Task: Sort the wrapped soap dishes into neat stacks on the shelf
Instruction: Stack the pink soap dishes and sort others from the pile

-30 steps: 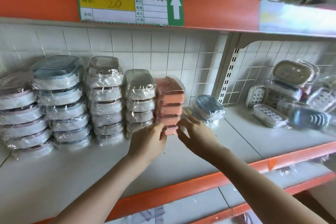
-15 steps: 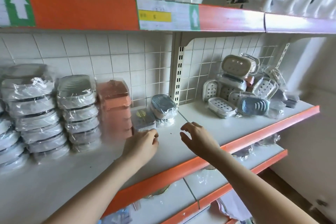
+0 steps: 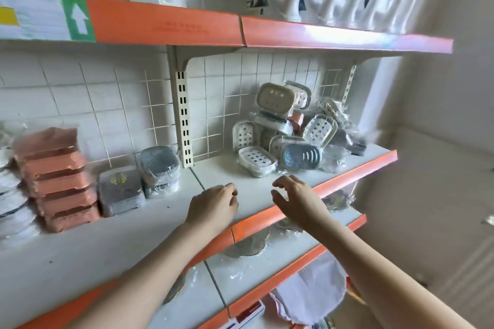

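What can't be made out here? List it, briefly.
Head view only:
- Shelf label: writing lost to motion blur, cut by the left edge.
- White stacks: cut by the left edge, count unknown.
- Jumbled pile: rear dishes hidden behind front ones.
- Lower shelf: items masked by forearms and the orange lip.

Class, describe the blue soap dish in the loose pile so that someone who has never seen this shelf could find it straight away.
Start at the slotted upright post on the tiled back wall and look right to the jumbled pile of wrapped soap dishes on the shelf. The blue soap dish lies at the pile's front edge. Its neighbours are white or beige with round holes; it alone is blue with slots.
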